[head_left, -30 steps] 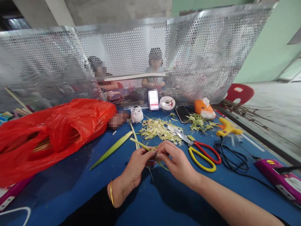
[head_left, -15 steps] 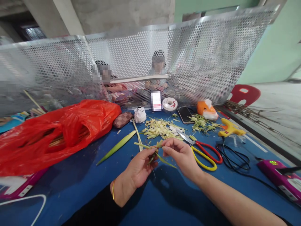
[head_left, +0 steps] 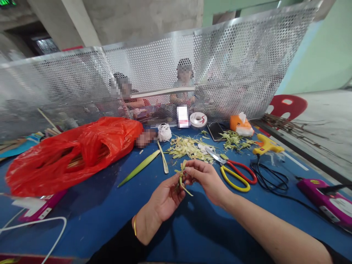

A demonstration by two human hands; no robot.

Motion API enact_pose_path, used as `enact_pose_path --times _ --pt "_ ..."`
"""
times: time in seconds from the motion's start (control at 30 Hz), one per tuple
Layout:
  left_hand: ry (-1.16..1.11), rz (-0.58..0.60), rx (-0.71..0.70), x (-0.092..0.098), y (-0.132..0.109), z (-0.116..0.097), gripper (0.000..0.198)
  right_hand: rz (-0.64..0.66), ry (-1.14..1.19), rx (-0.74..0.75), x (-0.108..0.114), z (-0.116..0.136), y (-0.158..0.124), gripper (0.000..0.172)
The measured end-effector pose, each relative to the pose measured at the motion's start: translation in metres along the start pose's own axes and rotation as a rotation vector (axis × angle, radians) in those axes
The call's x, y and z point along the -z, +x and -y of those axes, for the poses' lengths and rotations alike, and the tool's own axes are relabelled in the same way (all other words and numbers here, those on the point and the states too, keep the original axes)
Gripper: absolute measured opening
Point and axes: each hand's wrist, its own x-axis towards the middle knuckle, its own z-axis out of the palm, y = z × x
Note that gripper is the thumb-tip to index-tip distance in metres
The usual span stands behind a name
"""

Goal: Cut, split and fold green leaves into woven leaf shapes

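Note:
Both hands meet above the blue table (head_left: 90, 216). My left hand (head_left: 165, 200), a gold bangle at its wrist, pinches the lower part of a small folded piece of green-yellow leaf strip (head_left: 182, 175). My right hand (head_left: 205, 179) pinches the same leaf piece from the right, near its top. The strip stands roughly upright between the fingertips, with a loose end hanging down. Red-and-yellow scissors (head_left: 236, 174) lie just right of my right hand. A long green leaf (head_left: 140, 168) lies to the left of my hands.
A red plastic bag (head_left: 71, 154) of sticks lies at the left. Leaf trimmings (head_left: 189, 148), a yellow glue gun (head_left: 265, 146) with black cord, a phone (head_left: 216, 131), tape roll (head_left: 198, 120) and thread ball (head_left: 164, 132) lie behind. A perforated metal screen (head_left: 233, 62) stands at the back, with people behind it.
The leaf strip, first lying nearly level between my hands, has been folded shorter and turned upright. My hands have risen slightly, and the camera has shifted.

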Motion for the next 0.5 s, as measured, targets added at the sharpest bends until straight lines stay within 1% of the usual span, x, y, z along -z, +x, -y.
enact_pose_path --times 0.07,0.13,0.23,0.3,0.37,0.4,0.5 --pt "-0.011 0.009 0.030 0.002 0.001 0.002 0.020 0.041 -0.072 0.014 0.000 0.000 0.000 0.023" --pt "0.001 0.013 0.049 0.004 0.000 0.004 0.017 0.050 -0.133 0.024 0.000 0.000 0.000 0.023" --pt "0.087 -0.002 0.034 0.005 -0.002 0.007 0.013 0.018 -0.202 0.011 0.000 0.001 0.001 0.023" --pt "0.206 0.023 -0.005 0.006 -0.004 0.008 0.017 -0.016 -0.247 0.003 0.002 0.004 0.002 0.025" --pt "0.352 0.033 -0.101 0.006 -0.007 0.008 0.025 -0.059 -0.313 0.012 0.004 0.010 0.002 0.026" --pt "0.424 0.010 -0.178 0.005 -0.008 0.008 0.029 -0.080 -0.359 0.027 0.006 0.014 0.001 0.026" --pt "0.587 -0.116 -0.438 0.002 -0.013 0.005 0.032 -0.126 -0.548 0.097 0.011 0.029 -0.004 0.022"
